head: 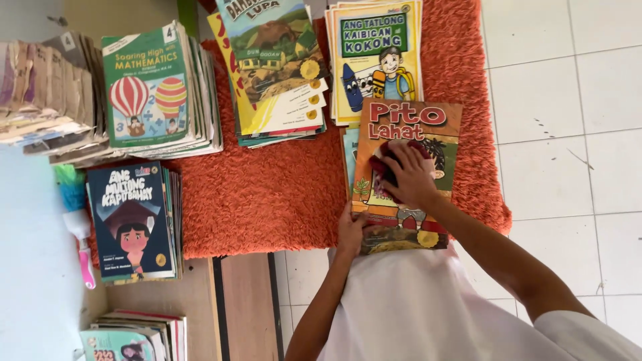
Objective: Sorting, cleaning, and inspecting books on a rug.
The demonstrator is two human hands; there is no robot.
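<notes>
An orange-covered picture book (438, 134) is tilted up over the right side of the shaggy orange rug (267, 194). My left hand (350, 234) grips its lower left edge. My right hand (409, 175) presses a dark red cloth (384, 164) flat against the middle of the cover. Another book (349, 150) peeks out from beneath the held book's left edge.
On the rug's far side lie a yellow-green book stack (378, 57) and a landscape-cover stack (274, 73). A green maths book pile (154, 90), worn papers (47, 93) and a dark blue book stack (134, 220) sit left. More books (134, 334) lie bottom left. White tiles (568, 134) are right.
</notes>
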